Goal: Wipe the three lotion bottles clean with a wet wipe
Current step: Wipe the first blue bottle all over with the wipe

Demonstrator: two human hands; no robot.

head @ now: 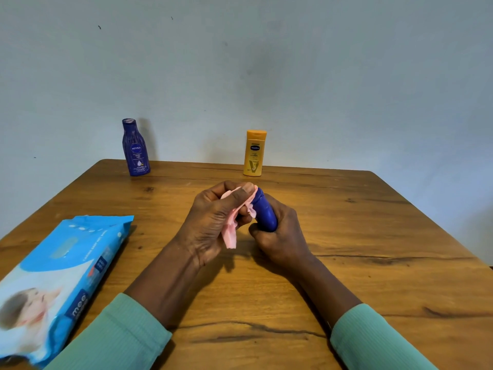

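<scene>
- My right hand (280,237) is wrapped around the lower part of a small dark blue lotion bottle (264,212). The bottle sits just above the middle of the bench (360,236), with its top tilted away from me toward 11 o'clock.
- My left hand (210,222) pinches a pink wet wipe (231,232) between thumb and fingers. It presses the wipe against the top of that bottle, and the loose end hangs toward 6 o'clock.
- From my hands, a second blue lotion bottle (135,148) stands upright at 10 o'clock, at the far bench edge near the wall.
- A yellow lotion bottle (254,153) stands upright at 12 o'clock, well apart from the blue one.
- A blue pack of wipes (61,276) lies flat at 8 o'clock by my left sleeve.
</scene>
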